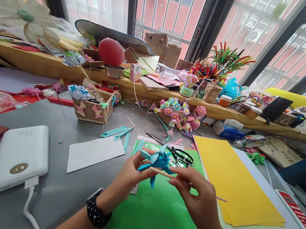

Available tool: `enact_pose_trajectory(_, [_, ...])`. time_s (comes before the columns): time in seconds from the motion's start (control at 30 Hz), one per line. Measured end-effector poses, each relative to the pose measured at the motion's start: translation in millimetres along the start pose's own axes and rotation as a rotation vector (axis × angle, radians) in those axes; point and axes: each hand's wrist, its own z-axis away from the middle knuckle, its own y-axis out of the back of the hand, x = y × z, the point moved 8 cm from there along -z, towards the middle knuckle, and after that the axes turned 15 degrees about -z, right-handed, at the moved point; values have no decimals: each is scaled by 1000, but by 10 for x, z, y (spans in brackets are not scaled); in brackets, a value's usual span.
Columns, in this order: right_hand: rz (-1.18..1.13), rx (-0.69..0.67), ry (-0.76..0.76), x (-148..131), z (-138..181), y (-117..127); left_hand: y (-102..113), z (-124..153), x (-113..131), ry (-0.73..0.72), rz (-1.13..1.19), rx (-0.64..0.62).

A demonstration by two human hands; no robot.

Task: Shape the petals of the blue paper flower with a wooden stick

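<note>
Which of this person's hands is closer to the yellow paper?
The right hand: it is just left of the yellow paper, holding a thin stick. The left hand is farther left, holding the folded blue paper.

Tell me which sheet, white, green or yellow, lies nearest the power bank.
The small white sheet, between the power bank and the left hand; the green sheet and yellow sheet lie farther right.
</note>
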Motion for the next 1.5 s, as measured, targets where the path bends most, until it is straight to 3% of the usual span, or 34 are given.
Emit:
enact_pose_trajectory(0.3, [-99,-24,-179,172,40,-25,-112,2,-47,36,-64,-122])
enact_pose_trajectory(0.53, [-207,-11,-357,278,41,-36,-148,67,33,82,-89,-108])
enact_pose_trajectory(0.87, [-237,-17,-291,226,48,-51,-145,59,14,92,-112,-121])
enact_pose_trajectory(1.13, [-359,26,-392,325,71,-48,-172,32,-49,58,-130,-177])
enact_pose_trajectory(1.33, [-379,60,-361,325,62,-11,-159,21,-37,5,-143,-148])
enact_pose_trajectory(1.5, [-417,22,-464,379,105,-79,-158,41,-59,67,-104,-143])
